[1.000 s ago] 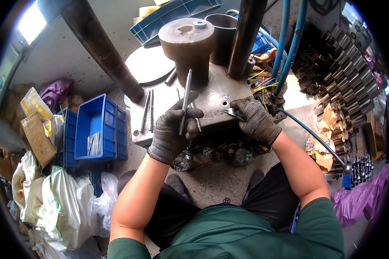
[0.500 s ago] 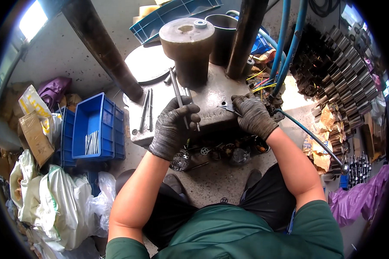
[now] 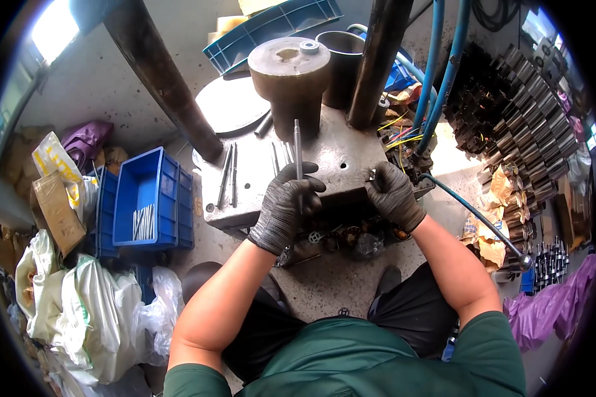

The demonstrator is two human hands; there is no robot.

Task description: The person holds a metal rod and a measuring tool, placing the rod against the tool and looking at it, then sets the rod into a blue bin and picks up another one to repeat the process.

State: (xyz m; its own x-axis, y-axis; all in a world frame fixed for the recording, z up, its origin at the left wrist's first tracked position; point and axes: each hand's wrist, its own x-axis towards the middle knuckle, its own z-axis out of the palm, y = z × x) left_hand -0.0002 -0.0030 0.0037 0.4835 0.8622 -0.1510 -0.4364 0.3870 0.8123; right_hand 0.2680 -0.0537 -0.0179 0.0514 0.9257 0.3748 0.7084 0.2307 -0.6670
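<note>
A person's left hand (image 3: 283,206), in a dark grey knitted glove, grasps a slender silver metal rod (image 3: 297,147) that stands nearly upright, its narrowed tip above the fingers. The rod is over the front of a worn grey metal surface (image 3: 341,142). The right hand (image 3: 397,198), gloved alike, is curled near the surface's front edge, pinching a small shiny metal piece (image 3: 372,174), mostly hidden, so its kind cannot be told. Two thin metal rods (image 3: 227,173) lie on the surface's left side. Behind stands a thick, mushroom-shaped metal block (image 3: 289,69). At left, a blue plastic crate (image 3: 168,198) holds more thin rods.
</note>
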